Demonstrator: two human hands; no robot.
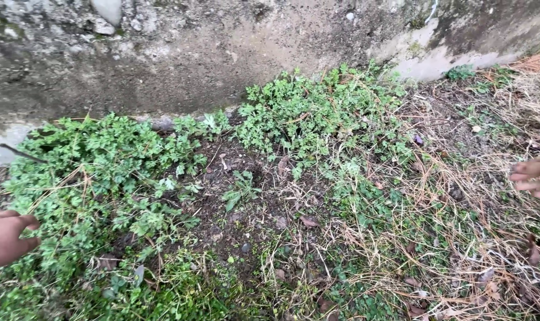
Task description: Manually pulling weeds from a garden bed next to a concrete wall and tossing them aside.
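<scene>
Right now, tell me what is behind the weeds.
Behind the weeds rises a rough concrete wall, stained, with stones set in it. Its foot is hidden by leaves on the left.

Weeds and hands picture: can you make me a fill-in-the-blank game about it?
1. The left hand is at the picture's left edge, beside a patch of leafy ____ weeds.
2. Behind the weeds stands a rough ____ wall.
3. Near the right hand, the ground is covered with dry, straw-coloured ____.
4. Between the weed patches lies a bare spot of dark ____.

Missing words: green; concrete; grass; soil
</scene>
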